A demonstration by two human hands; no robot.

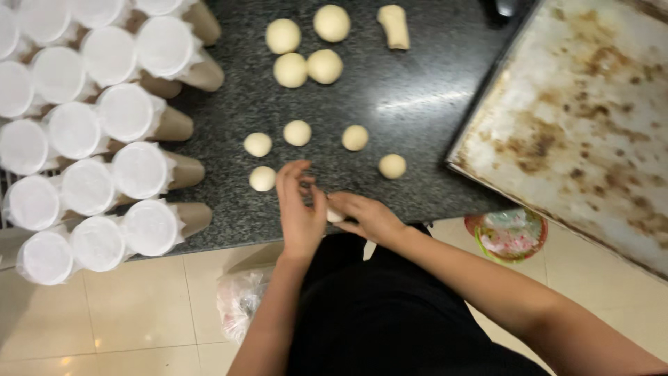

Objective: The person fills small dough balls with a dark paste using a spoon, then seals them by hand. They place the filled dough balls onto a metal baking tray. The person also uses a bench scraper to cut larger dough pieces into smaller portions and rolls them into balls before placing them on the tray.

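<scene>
the small piece of dough [335,216] sits right between the two hands at the near edge of the table [417,104], mostly hidden, with only a pale sliver showing. the left hand [300,209] stands on edge just left of it, palm facing right, fingers [292,174] loosely curled upward, so its grip presses against the piece rather than closing round it. the right hand [365,216] lies flat just right of it, fingers pointing left and cupping the piece. both hands touch it, neither is nearer. its long axis cannot be told. beyond the grip lie five small dough balls [297,132], the nearest one [262,179] just left of the left fingertips; four bigger balls [306,68] sit farther off.
</scene>
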